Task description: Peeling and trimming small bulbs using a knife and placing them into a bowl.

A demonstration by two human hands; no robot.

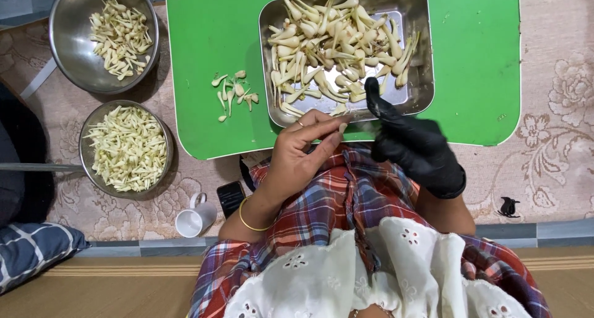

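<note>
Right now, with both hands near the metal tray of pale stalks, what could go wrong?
1. The rectangular metal tray sits near the front edge of the green board; a push from the gloved right hand might slide it toward the lap.
2. The trimmed bits lie loose on the board and could be swept onto the carpet.
3. The white mug and phone stand close by the left elbow and might be knocked.

A: Hands? Left hand (303, 151) bare, ring on one finger, thin gold bangle (250, 219) at wrist.
B: Right hand (414, 148) in black glove. Red-blue plaid garment; white eyelet cloth over it, possibly a scarf.
</note>
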